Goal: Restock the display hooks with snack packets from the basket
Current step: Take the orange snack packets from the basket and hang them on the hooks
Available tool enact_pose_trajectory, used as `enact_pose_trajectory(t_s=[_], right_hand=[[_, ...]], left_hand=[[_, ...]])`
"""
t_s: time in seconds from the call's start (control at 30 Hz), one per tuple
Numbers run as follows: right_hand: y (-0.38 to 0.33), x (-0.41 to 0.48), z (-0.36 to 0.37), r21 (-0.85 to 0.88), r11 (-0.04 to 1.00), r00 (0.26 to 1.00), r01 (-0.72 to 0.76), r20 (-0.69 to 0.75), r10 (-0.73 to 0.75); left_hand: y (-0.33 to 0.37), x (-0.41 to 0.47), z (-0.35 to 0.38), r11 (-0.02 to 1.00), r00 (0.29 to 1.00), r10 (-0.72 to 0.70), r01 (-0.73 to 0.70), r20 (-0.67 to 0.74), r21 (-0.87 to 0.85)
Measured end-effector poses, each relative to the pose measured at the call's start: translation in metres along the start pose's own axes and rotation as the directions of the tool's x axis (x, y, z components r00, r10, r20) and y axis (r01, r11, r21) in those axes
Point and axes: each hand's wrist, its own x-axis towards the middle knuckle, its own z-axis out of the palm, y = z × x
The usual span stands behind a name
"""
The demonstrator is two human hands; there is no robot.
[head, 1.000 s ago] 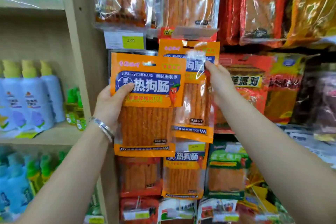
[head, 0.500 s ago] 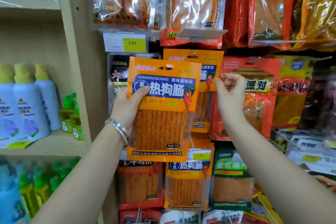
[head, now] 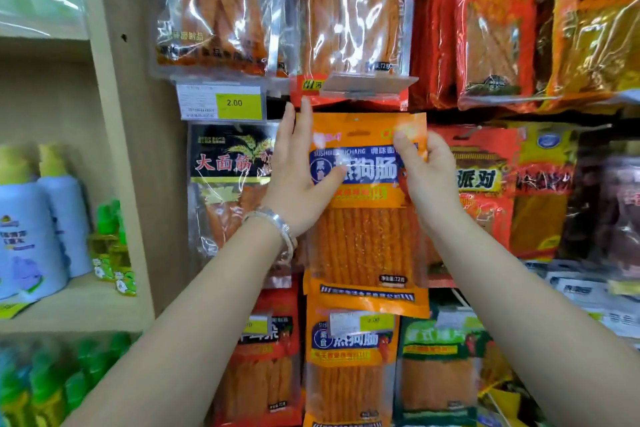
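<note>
Snack packet [head: 367,243], glossy flat orange plastic, is pinched by left hand [head: 298,180] and right hand [head: 428,178].

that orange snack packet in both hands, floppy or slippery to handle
Probably floppy: the orange packet is thin film, and the left hand and right hand both steady it. Likely slippery, given its glossy glare. Seems light: thumb pinches hold it.

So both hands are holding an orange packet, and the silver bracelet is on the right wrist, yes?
No: the silver bracelet is on the left wrist, as the head view shows. The left hand and right hand do both hold the orange packet.
</note>
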Motion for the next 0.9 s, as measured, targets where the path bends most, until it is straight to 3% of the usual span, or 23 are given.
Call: enact_pose_trajectory(t_s=[0.4, 0.5, 0.53, 0.6, 0.67, 0.77, 0.9], right_hand=[[0.020, 0.016, 0.006, -0.189, 0.982, 0.998, 0.010, -0.064, -0.022], [0.033, -0.002, 0.001, -0.206, 0.977, 0.994, 0.049, -0.086, -0.068], [0.037, -0.009, -0.002, -0.287, 0.952, 0.988, 0.105, -0.081, -0.134], [0.049, -0.022, -0.007, -0.535, 0.796, 0.944, 0.281, 0.005, -0.330], [0.061, -0.033, -0.011, -0.704, 0.574, 0.889, 0.418, 0.188, -0.417], [0.078, -0.042, -0.012, -0.781, 0.340, 0.846, 0.524, 0.432, -0.311], [0.087, -0.034, -0.010, -0.824, 0.182, 0.844, 0.537, 0.521, -0.131]], left_hand=[[-0.009, 0.004, 0.011, 1.000, 0.999, 0.025, -0.025, 0.040, 0.001], [-0.030, -0.022, 0.029, 0.989, 0.989, -0.002, -0.020, 0.150, 0.148], [-0.039, -0.033, 0.035, 0.974, 0.980, -0.021, -0.025, 0.200, 0.227], [-0.055, -0.054, 0.047, 0.939, 0.957, -0.069, -0.032, 0.281, 0.341], [-0.064, -0.069, 0.058, 0.927, 0.945, -0.085, -0.041, 0.316, 0.372], [-0.072, -0.078, 0.070, 0.908, 0.920, -0.137, -0.031, 0.367, 0.418], [-0.077, -0.066, 0.078, 0.850, 0.885, -0.232, -0.016, 0.403, 0.527]])
